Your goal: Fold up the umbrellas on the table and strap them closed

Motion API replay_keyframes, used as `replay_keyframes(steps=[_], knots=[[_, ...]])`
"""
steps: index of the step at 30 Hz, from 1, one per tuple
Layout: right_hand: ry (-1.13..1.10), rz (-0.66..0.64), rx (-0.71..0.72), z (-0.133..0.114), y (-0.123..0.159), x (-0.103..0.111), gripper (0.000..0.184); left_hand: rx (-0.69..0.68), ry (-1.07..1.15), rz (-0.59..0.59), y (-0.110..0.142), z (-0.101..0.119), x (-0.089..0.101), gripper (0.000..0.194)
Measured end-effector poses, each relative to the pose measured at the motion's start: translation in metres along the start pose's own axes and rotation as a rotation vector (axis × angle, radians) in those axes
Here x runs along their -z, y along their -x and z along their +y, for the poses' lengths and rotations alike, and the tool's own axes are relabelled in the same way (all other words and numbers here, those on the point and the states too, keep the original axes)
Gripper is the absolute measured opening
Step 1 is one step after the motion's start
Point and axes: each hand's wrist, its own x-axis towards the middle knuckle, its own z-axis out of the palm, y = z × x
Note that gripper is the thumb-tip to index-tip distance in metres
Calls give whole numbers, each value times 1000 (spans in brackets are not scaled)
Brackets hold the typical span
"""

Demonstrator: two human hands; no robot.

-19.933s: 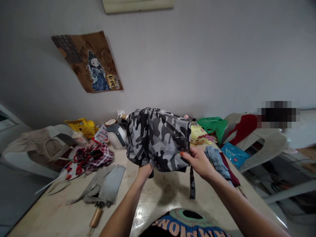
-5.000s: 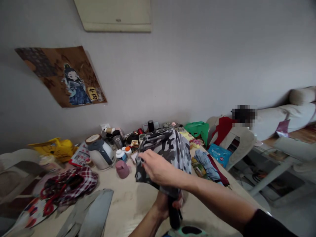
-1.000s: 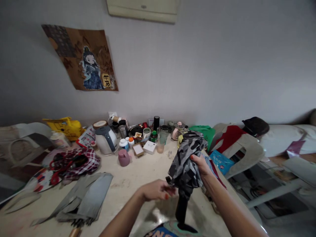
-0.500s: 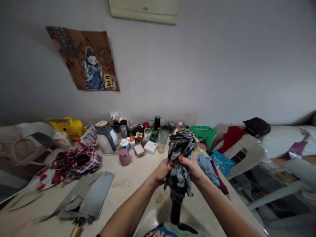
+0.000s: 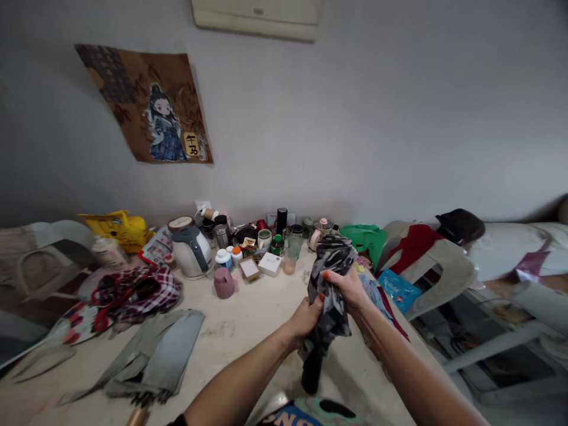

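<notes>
I hold a folded camouflage umbrella [image 5: 332,260] upright over the table [image 5: 248,322], its black handle [image 5: 311,374] pointing down towards me. My left hand [image 5: 306,315] is wrapped round the lower part of the bunched grey and black canopy. My right hand [image 5: 347,288] grips the canopy just above it, fingers closed round the fabric. Both hands touch each other on the umbrella.
A grey folded umbrella [image 5: 151,362] lies at the left front, a plaid cloth [image 5: 142,287] behind it. A white kettle [image 5: 189,250], a pink cup [image 5: 223,283], bottles and small boxes crowd the back. A blue-grey umbrella [image 5: 374,294] lies right, chairs [image 5: 437,272] beyond.
The umbrella has tilted slightly rightwards and the canopy is squeezed tighter. My left hand has slid lower on the fabric, under my right hand.
</notes>
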Motion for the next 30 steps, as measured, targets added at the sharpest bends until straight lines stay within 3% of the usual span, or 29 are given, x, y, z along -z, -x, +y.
replay_keyframes(steps=[2, 4, 7, 12, 15, 18, 21, 23, 25, 27, 30], knots=[[143, 120, 88, 1, -7, 0, 53, -98, -189, 238, 2, 4, -7, 64], [210, 185, 99, 2, -12, 0, 56, -129, -276, 305, 7, 9, -12, 57], [85, 172, 10, 3, -12, 1, 50, -128, -169, 126, 15, 17, -11, 54], [-198, 34, -194, -2, -5, 1, 35, 12, 303, -278, 17, 7, 2, 61], [-190, -18, -271, -1, 0, -4, 33, 128, 376, -346, 15, -9, 4, 61], [-9, 69, -173, 5, 4, -10, 34, 130, 239, -184, 13, -15, 2, 62], [208, 192, -58, 13, 5, -15, 41, 87, 23, 92, 7, -9, -4, 53], [269, 236, -35, 16, 3, -16, 48, -23, -162, 311, 5, -2, -8, 41], [256, 218, -63, 16, 1, -14, 44, -152, -320, 451, 5, 3, -10, 37], [198, 150, -120, 14, 0, -11, 36, -213, -369, 404, 9, 7, -10, 37], [83, 41, -128, 10, 3, -6, 31, -158, -217, 125, 15, 9, -3, 32]])
